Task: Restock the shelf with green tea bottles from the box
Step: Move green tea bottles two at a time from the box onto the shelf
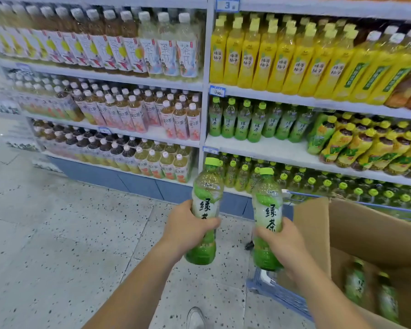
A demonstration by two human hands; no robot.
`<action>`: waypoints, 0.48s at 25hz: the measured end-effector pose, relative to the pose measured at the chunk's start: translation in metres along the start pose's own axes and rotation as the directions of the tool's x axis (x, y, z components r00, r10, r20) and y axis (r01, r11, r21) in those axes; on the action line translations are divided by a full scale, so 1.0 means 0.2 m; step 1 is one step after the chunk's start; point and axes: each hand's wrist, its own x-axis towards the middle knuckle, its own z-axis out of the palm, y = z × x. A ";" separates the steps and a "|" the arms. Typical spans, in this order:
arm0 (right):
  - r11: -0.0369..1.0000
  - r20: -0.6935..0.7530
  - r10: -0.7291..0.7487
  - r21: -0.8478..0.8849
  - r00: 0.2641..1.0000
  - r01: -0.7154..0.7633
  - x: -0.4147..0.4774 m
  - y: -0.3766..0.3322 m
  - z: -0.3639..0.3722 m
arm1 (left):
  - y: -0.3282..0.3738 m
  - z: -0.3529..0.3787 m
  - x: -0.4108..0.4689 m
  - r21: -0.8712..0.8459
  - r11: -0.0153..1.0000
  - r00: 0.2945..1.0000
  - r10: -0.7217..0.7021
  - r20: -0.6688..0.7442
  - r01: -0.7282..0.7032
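The shelf (271,150) is showing bare space before its green tea row (259,124). Beside the box (365,233), the left hand (188,226) is gripping one bottle (207,193), the right hand (282,238) another bottle (267,200), mid-carry; next they are probably needing standing there upright.

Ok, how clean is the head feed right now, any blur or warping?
Head view: the left-hand bottle and right-hand bottle read sharp; the bottles inside the box are motion-smeared; shelf boards bow from the wide lens; the far-left shelves wash out pale.
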 end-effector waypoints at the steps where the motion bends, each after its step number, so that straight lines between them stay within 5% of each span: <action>1: 1.000 -0.002 0.020 0.014 1.000 -0.020 0.04 -0.01 0.06 | -0.02 -0.02 0.06 0.004 1.000 1.000 -0.019 -0.008 0.019; 12: 0.975 -0.103 0.112 0.202 0.988 -0.090 0.81 -0.06 0.13 | 0.03 0.34 0.93 0.070 0.998 0.998 0.002 0.056 -0.005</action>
